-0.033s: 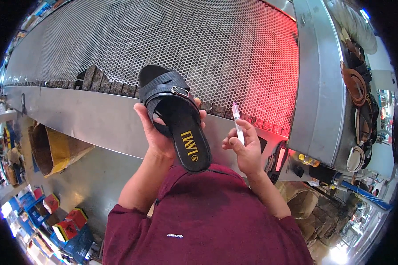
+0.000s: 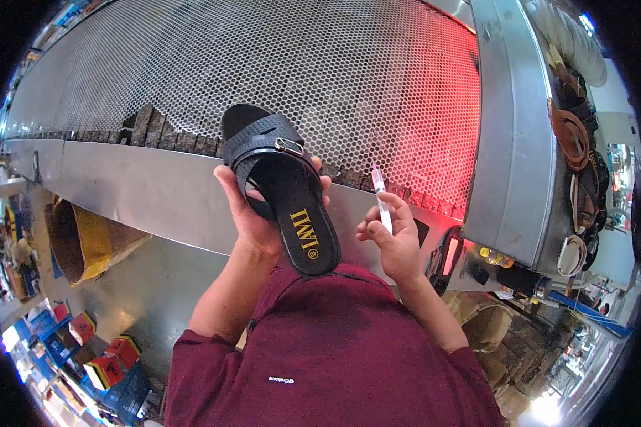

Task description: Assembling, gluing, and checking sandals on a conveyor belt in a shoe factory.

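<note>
A black slide sandal (image 2: 299, 213) with a textured strap and a silver buckle is gripped by my left hand (image 2: 255, 213), its fingers wrapped under and around the middle. The insole faces up, with yellow print at the heel, and the toe points away from me. To its right, my right hand (image 2: 395, 231) pinches a slim white-and-pink marking pen (image 2: 382, 206), tip pointing up and away. Sandal and pen are apart. Part of my left hand is hidden behind the sandal.
Ahead lies a metal mesh conveyor (image 2: 278, 64), lit red at its right end beside a grey metal housing (image 2: 513, 142). Brown belts or straps (image 2: 573, 135) hang at the far right. A cardboard box (image 2: 92, 238) stands at left, red-and-yellow boxes (image 2: 114, 359) at lower left.
Almost nothing differs. The sandal's toe and the pen have shifted very slightly to the left; both hands keep their grip.
</note>
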`<move>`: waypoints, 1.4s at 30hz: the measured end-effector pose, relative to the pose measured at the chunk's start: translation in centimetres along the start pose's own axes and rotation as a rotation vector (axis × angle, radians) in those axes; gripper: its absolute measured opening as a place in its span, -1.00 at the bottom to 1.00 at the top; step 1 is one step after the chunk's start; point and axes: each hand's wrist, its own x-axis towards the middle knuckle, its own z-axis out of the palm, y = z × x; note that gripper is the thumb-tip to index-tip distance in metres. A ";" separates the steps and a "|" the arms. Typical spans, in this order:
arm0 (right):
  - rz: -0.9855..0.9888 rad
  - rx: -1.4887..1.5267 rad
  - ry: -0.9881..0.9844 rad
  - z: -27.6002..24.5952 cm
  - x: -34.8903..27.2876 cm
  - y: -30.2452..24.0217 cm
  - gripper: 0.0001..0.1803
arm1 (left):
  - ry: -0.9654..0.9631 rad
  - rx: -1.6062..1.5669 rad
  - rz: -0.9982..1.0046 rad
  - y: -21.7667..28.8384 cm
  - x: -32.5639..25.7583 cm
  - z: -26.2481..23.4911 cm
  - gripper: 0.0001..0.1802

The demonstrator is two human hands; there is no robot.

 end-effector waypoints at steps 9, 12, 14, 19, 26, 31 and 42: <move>0.118 0.122 0.034 1.1 -0.9 0.1 -0.48 | 0.041 0.104 0.037 -0.2 0.5 0.8 0.11; 0.121 0.123 0.057 1.4 -1.7 -0.2 -0.47 | 0.065 0.137 0.031 -0.2 1.0 0.6 0.07; 0.108 0.177 0.049 1.5 -2.4 0.0 -0.46 | 0.091 0.141 0.013 -0.4 1.3 0.4 0.05; 0.149 0.182 0.130 2.1 -4.1 -0.3 -0.43 | 0.172 0.184 -0.003 -1.0 1.4 0.2 0.03; -0.046 -0.026 0.041 0.2 -6.3 -0.6 -0.35 | 0.150 0.271 0.056 -4.3 -0.5 2.7 -0.01; -0.571 -0.526 -0.024 -4.2 -10.2 -2.6 -0.22 | 0.022 0.406 0.164 -8.6 -4.1 2.6 -0.03; -1.019 -0.757 0.378 -23.2 -27.7 -3.5 -0.08 | -0.248 0.594 0.060 -27.5 -6.2 12.7 -0.02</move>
